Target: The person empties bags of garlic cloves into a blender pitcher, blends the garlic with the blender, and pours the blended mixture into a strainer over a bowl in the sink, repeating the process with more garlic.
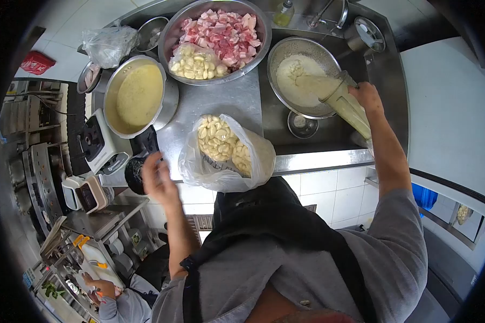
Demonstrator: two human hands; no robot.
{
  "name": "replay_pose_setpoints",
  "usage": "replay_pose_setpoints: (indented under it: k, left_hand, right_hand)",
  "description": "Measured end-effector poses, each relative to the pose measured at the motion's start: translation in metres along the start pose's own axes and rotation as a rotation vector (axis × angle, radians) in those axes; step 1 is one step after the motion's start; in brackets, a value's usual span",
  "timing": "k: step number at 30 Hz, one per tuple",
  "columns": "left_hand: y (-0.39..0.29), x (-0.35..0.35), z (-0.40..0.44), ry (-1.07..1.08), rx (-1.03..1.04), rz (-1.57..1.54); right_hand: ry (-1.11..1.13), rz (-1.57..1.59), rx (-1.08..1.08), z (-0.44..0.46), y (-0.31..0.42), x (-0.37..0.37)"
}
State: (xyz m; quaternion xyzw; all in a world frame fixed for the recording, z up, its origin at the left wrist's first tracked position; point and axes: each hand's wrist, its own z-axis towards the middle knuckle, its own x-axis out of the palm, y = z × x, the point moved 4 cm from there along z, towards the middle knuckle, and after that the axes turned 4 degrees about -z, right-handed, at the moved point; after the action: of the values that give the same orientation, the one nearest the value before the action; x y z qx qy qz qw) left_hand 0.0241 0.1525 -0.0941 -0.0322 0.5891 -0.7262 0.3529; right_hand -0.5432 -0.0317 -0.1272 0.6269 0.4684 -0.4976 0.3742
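Note:
My right hand (pixel 367 98) grips a translucent blender jug (pixel 346 105) at its handle and tips it to the left. Pale, creamy liquid (pixel 306 83) runs from its mouth into a perforated metal colander (pixel 322 53) over the sink. My left hand (pixel 159 180) is slightly blurred, its fingers apart and nothing visible in them. It is beside a round black item (pixel 135 175) near the white blender base (pixel 106 141). Between my hands, at the counter's front edge, stands an open plastic bag (pixel 261 156) holding bags of peeled garlic cloves (pixel 215 137).
A pot of yellowish liquid (pixel 133 99) stands at the left. Behind it is a large metal bowl (pixel 166 40) of cut raw meat (pixel 221 32) with a bag of garlic (pixel 195 63). The sink (pixel 380 81) has a tap (pixel 342 13). Another person (pixel 124 307) works at lower left.

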Motion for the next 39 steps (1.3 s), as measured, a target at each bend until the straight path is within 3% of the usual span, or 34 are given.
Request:
replay_pose_setpoints:
  k: [1, 3, 4, 6, 11, 13, 14, 17, 19, 22, 26, 28, 33, 36, 39]
  left_hand:
    - [-0.007, 0.024, 0.003, 0.113, 0.108, 0.073]
    - [-0.006, 0.063, 0.008, 0.325, 0.062, 0.106]
    - [0.003, 0.067, 0.006, 0.324, 0.055, 0.105]
    - [0.036, 0.08, -0.009, 0.539, 0.009, 0.407]
    - [0.068, 0.07, -0.027, 0.545, 0.014, 0.588]
    - [0.079, 0.065, -0.022, 0.504, -0.143, 0.634]
    - [0.079, 0.065, -0.019, 0.441, -0.056, 0.636]
    - [0.089, 0.072, -0.013, 0.532, -0.152, 0.728]
    - [0.089, 0.072, -0.008, 0.523, -0.053, 0.764]
    - [0.065, 0.05, 0.009, 0.235, -0.063, 0.57]
    - [0.054, 0.016, 0.027, 0.142, -0.062, 0.547]
    - [0.057, 0.001, 0.023, 0.223, -0.089, 0.584]
    - [0.053, -0.026, 0.023, 0.148, -0.116, 0.613]
    - [0.056, -0.016, 0.022, 0.356, -0.026, 0.657]
    - [0.036, 0.003, 0.019, 0.414, 0.037, 0.542]
  right_hand:
    - [0.004, -0.003, -0.002, 0.005, 0.005, -0.001]
    - [0.072, -0.09, -0.076, 0.014, 0.018, -0.001]
    - [0.076, -0.096, -0.079, 0.019, 0.023, 0.0]
    - [0.075, -0.188, -0.11, 0.026, 0.034, 0.003]
    - [0.075, -0.283, -0.172, 0.031, 0.065, 0.002]
    - [0.12, -0.312, -0.184, 0.034, 0.077, 0.008]
    - [0.14, -0.346, -0.222, 0.034, 0.084, 0.011]
    - [0.171, -0.409, -0.266, 0.037, 0.094, 0.03]
    - [0.176, -0.433, -0.269, 0.038, 0.096, 0.036]
    - [0.132, -0.392, -0.234, 0.032, 0.095, 0.026]
    - [0.072, -0.314, -0.208, 0.014, 0.09, -0.001]
    - [0.058, -0.29, -0.176, 0.016, 0.08, -0.002]
    - [-0.022, -0.181, -0.056, 0.013, 0.06, -0.008]
    - [-0.083, 0.011, -0.035, 0.024, 0.032, -0.01]
    - [-0.212, 0.085, -0.029, 0.022, 0.019, -0.03]
